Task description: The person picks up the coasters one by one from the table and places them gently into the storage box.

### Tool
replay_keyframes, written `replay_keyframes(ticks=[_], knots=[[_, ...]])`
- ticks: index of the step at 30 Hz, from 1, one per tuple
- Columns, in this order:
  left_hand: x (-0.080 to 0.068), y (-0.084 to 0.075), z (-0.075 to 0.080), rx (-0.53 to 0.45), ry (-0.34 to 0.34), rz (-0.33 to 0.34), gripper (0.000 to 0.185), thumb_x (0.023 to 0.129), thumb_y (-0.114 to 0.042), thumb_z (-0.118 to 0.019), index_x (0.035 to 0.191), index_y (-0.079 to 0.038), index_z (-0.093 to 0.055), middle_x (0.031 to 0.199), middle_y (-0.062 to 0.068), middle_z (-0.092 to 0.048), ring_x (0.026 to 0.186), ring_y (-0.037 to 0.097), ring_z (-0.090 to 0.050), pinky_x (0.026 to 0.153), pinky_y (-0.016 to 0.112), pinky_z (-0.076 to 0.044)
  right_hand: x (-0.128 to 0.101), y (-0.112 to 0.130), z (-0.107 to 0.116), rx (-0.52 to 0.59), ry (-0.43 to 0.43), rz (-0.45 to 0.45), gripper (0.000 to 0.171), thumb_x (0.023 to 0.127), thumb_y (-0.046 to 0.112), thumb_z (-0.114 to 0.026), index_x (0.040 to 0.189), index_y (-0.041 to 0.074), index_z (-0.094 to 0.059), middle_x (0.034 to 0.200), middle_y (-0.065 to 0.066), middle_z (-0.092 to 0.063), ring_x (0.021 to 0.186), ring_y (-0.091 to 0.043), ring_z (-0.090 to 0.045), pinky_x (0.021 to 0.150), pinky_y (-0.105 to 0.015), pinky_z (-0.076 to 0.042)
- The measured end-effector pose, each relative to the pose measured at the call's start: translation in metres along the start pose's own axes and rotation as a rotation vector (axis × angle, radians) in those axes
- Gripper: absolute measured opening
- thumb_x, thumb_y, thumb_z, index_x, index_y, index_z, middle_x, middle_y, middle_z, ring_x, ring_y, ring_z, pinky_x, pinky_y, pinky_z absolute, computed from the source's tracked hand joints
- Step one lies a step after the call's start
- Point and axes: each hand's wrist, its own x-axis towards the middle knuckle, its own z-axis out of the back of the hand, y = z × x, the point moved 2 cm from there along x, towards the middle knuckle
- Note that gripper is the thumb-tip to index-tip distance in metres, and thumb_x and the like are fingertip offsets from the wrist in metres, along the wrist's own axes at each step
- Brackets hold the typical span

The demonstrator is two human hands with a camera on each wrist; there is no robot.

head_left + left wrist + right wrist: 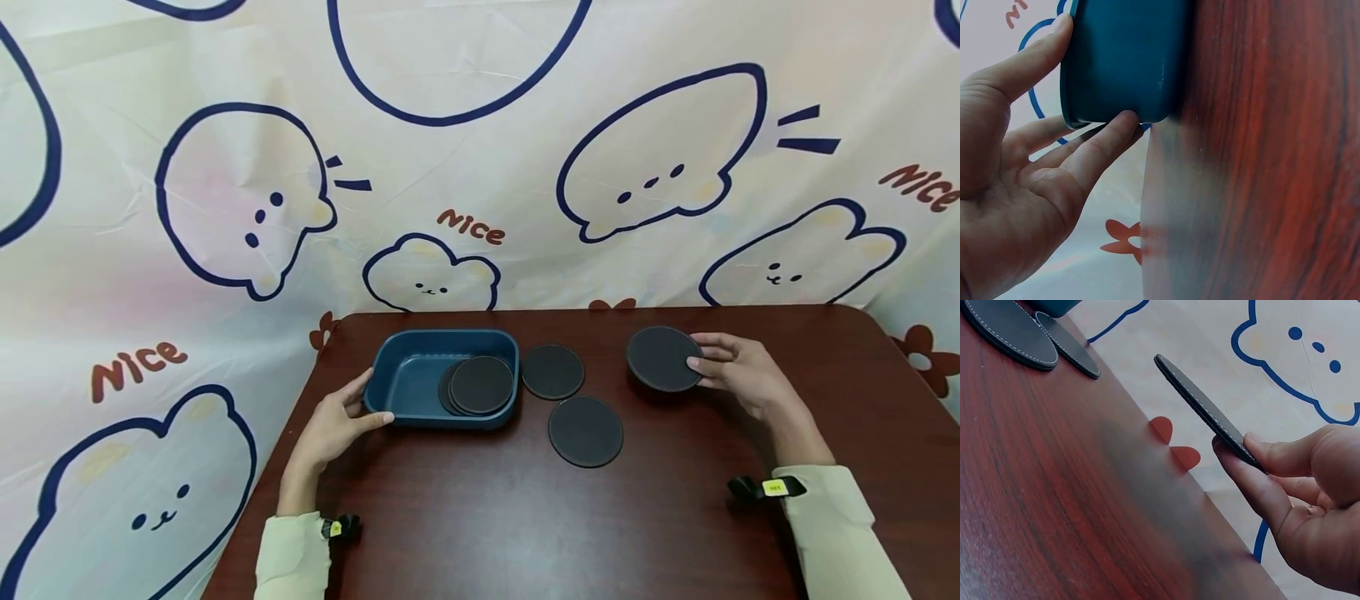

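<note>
coasters (480,385) in tray (408,346), two coasters (585,431) right of it on table (525,517)

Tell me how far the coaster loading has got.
Roughly halfway. Two stacked coasters already lie in the blue tray, which the left hand steadies. The right hand pinches a lifted coaster clear of the table. Two loose coasters remain beside the tray.
</note>
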Motion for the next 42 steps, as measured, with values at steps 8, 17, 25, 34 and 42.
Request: replay_keyframes(ticks=[8, 17, 25, 34, 42], knots=[[0.0, 0.002, 0.001, 0.005, -0.022, 0.004, 0.091, 0.097, -0.022, -0.082, 0.17, -0.008, -0.028, 0.164, 0.026, -0.048, 0.143, 0.047, -0.058, 0.113, 0.059, -0.051, -0.001, 0.002, 0.0, 0.028, -0.012, 0.005, 0.066, 0.105, 0.019, -0.072, 0.159, -0.002, -0.041, 0.105, 0.023, -0.069, 0.092, -0.001, -0.075, 0.083, -0.024, -0.065], [-0.001, 0.003, 0.002, -0.004, -0.032, 0.015, 0.091, 0.098, -0.022, -0.082, 0.169, -0.004, -0.029, 0.164, 0.027, -0.048, 0.144, 0.046, -0.057, 0.112, 0.059, -0.052, -0.002, 0.007, -0.002, 0.044, -0.014, 0.008, 0.066, 0.104, 0.018, -0.073, 0.158, -0.002, -0.042, 0.104, 0.024, -0.07, 0.091, 0.0, -0.075, 0.082, -0.024, -0.065], [-0.001, 0.002, 0.003, -0.01, -0.041, 0.002, 0.091, 0.097, -0.021, -0.083, 0.169, -0.005, -0.03, 0.162, 0.027, -0.05, 0.143, 0.047, -0.058, 0.112, 0.059, -0.052, -0.002, 0.01, -0.003, 0.071, -0.015, 0.013, 0.062, 0.103, 0.019, -0.075, 0.155, 0.002, -0.046, 0.104, 0.024, -0.072, 0.09, -0.001, -0.075, 0.081, -0.022, -0.064], [-0.002, -0.001, 0.002, -0.021, -0.031, 0.001, 0.09, 0.096, -0.023, -0.083, 0.169, -0.009, -0.032, 0.162, 0.026, -0.051, 0.142, 0.045, -0.06, 0.111, 0.057, -0.054, -0.002, 0.012, -0.005, 0.149, 0.025, 0.021, 0.062, 0.102, 0.019, -0.076, 0.154, 0.004, -0.046, 0.107, 0.02, -0.074, 0.091, -0.003, -0.077, 0.081, -0.022, -0.064], [0.0, 0.0, 0.002, -0.01, -0.032, -0.004, 0.089, 0.097, -0.02, -0.082, 0.17, -0.008, -0.031, 0.162, 0.026, -0.051, 0.141, 0.045, -0.061, 0.111, 0.058, -0.054, -0.002, 0.018, -0.009, 0.247, 0.051, 0.036, 0.061, 0.101, 0.016, -0.077, 0.152, 0.003, -0.047, 0.109, 0.015, -0.076, 0.091, -0.005, -0.079, 0.081, -0.023, -0.065]])
